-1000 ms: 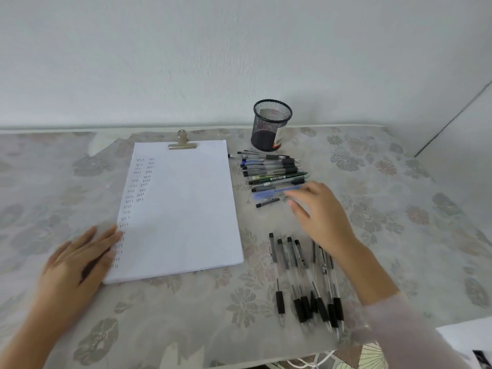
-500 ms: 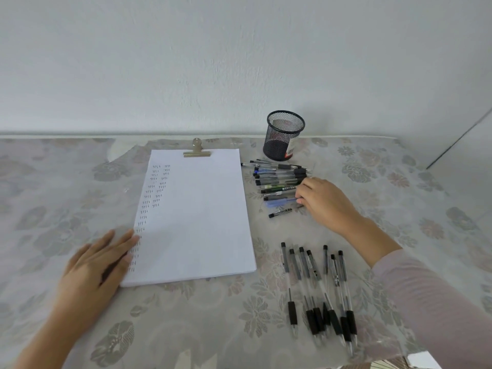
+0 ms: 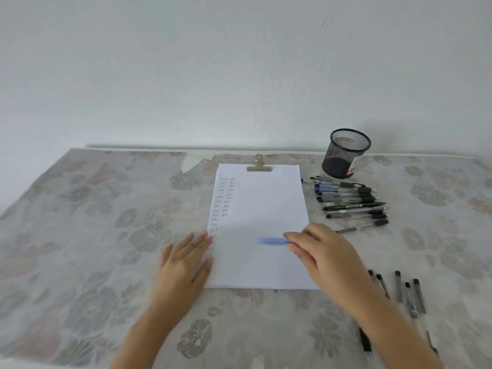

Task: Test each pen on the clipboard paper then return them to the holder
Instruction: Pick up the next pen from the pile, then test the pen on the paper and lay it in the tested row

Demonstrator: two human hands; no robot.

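A white sheet on the clipboard (image 3: 266, 209) lies mid-table under a brass clip (image 3: 259, 166), with rows of small pen marks down its left side. My left hand (image 3: 186, 262) rests flat on the sheet's lower left edge. My right hand (image 3: 322, 251) pinches a blue pen (image 3: 271, 241), blurred, over the lower right of the paper. The black mesh holder (image 3: 344, 157) stands at the back right. A pile of pens (image 3: 348, 201) lies in front of the holder. Another row of pens (image 3: 407, 291) lies right of my forearm.
A floral cloth (image 3: 93, 235) covers the table up to the white wall. A small grey pen part (image 3: 346, 230) lies just right of the paper's edge. The table's left half holds nothing but the cloth.
My right hand took a blue pen from the pile by the holder and carried it left over the paper. The camera view shifted left and up; my left hand stays on the paper's edge.
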